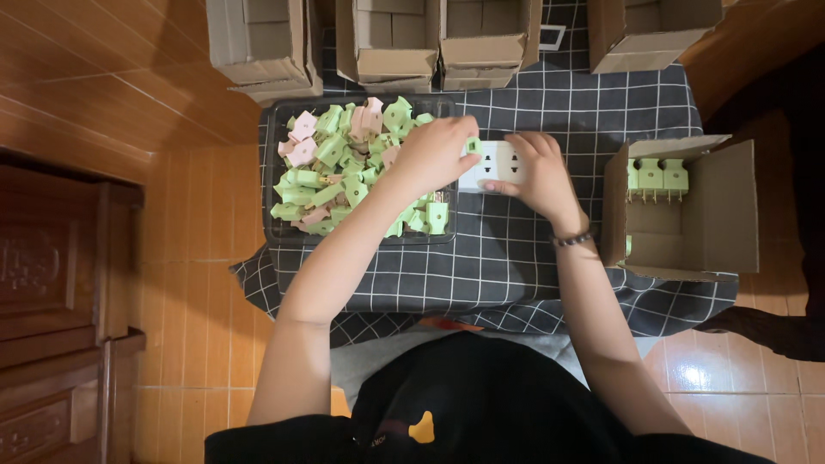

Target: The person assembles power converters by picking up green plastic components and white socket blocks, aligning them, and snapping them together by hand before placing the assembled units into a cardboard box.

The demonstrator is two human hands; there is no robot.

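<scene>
My left hand (434,155) pinches a small green plug adapter (472,144) against the left end of a white socket block (498,165). My right hand (537,172) rests on the right side of that block and holds it down on the checked cloth (516,258). A black tray (275,172) just left of my hands is heaped with several green and pink adapters (344,163).
An open cardboard box (687,206) at the right holds a row of three green adapters (657,174). Several more cardboard boxes (391,43) line the far edge of the cloth. Dark wooden furniture (60,292) stands at the left on the tiled floor.
</scene>
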